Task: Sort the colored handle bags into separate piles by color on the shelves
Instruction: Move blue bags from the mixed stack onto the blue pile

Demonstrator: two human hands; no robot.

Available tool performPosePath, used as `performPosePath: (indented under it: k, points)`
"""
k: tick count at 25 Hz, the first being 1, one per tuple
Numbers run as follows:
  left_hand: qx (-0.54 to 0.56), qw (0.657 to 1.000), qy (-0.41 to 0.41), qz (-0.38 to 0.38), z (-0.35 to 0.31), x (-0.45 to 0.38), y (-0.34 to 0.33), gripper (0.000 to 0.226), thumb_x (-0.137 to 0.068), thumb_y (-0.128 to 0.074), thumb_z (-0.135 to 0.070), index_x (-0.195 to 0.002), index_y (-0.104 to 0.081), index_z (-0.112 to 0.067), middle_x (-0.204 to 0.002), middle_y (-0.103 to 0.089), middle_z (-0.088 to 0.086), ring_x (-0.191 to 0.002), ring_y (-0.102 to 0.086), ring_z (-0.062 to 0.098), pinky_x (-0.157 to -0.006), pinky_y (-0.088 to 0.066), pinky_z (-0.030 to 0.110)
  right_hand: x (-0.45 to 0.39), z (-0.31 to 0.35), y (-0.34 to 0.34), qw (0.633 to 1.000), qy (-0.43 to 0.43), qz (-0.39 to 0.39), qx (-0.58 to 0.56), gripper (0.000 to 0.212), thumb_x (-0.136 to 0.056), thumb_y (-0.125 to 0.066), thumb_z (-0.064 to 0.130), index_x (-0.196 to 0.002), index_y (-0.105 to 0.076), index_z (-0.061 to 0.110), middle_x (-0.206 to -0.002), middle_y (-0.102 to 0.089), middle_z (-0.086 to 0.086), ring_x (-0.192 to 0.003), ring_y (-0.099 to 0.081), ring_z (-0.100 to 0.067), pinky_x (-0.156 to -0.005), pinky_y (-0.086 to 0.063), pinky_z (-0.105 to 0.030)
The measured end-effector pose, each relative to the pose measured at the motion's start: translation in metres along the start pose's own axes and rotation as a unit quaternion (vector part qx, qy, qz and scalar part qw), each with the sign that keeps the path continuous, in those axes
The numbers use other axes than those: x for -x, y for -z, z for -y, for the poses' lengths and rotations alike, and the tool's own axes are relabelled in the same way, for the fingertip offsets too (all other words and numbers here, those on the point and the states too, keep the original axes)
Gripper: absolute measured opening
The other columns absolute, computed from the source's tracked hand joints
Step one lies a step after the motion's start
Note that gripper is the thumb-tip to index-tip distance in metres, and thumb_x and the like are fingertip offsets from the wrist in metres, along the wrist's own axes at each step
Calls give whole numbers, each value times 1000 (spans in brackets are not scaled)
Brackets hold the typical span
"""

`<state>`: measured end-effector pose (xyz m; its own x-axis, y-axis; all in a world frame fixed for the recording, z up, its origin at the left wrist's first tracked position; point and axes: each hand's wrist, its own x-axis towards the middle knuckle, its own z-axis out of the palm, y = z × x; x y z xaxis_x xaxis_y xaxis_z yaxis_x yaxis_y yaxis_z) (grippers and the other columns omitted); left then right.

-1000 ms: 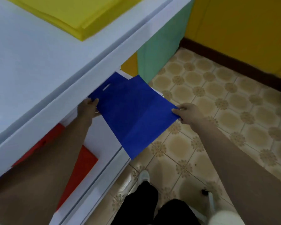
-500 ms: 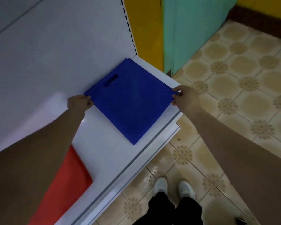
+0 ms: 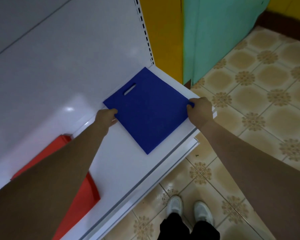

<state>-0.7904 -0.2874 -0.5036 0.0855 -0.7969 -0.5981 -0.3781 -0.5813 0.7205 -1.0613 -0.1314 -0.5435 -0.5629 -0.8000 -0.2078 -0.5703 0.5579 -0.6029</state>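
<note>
A blue handle bag (image 3: 148,110) lies flat on the right end of the white lower shelf (image 3: 121,163), its cut-out handle toward the back panel. My left hand (image 3: 106,117) pinches the bag's left edge. My right hand (image 3: 200,110) pinches its right corner near the shelf's end. A red bag pile (image 3: 79,193) lies further left on the same shelf, partly hidden under my left forearm.
The white back panel (image 3: 67,54) with a slotted upright rises behind the shelf. A yellow and teal wall (image 3: 206,35) stands to the right. Tiled floor (image 3: 249,101) lies beyond the shelf's front edge, with the person's white shoes (image 3: 189,210) close to it.
The blue bag moved from being held off the shelf's front edge to lying flat on the lower shelf. The camera dropped below the upper shelf, so the yellow pile is out of view.
</note>
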Motion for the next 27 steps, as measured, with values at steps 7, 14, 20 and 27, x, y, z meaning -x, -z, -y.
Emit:
performPosePath:
  k: [7,14,20,27]
  points:
    - [-255,965,-63,5,2,48,-4,57,-95,-58,-26,-144,-38,-7,-143,-42,5,-125,-46,22,-106,-34,31,37,3,13,998,36,21,50,51,-99,-37,38,-141,-41,9,-144,-42,-15,-133,-35,-37,-111,-29,-43]
    - [-285,936,-190,74,-24,199,-16,66,-99,-53,-30,-153,-22,-10,-157,-27,10,-140,-33,23,-111,-31,30,181,60,115,985,115,-10,-129,55,-100,-41,40,-148,-32,16,-150,-37,-1,-137,-32,-17,-110,-36,-34]
    - [-325,903,-262,99,-43,315,20,61,-100,-46,-42,-152,-25,-20,-155,-30,3,-138,-36,18,-111,-35,30,294,133,200,951,235,-70,-186,48,-100,-35,45,-145,-36,29,-145,-39,16,-133,-34,0,-104,-32,-18]
    - [-340,829,-440,51,-28,442,189,37,-97,-51,-35,-130,-56,-19,-110,-67,1,-97,-64,15,-89,-52,36,433,252,205,904,329,-127,-240,51,-97,-38,49,-142,-42,26,-142,-42,14,-135,-35,-9,-108,-32,-27]
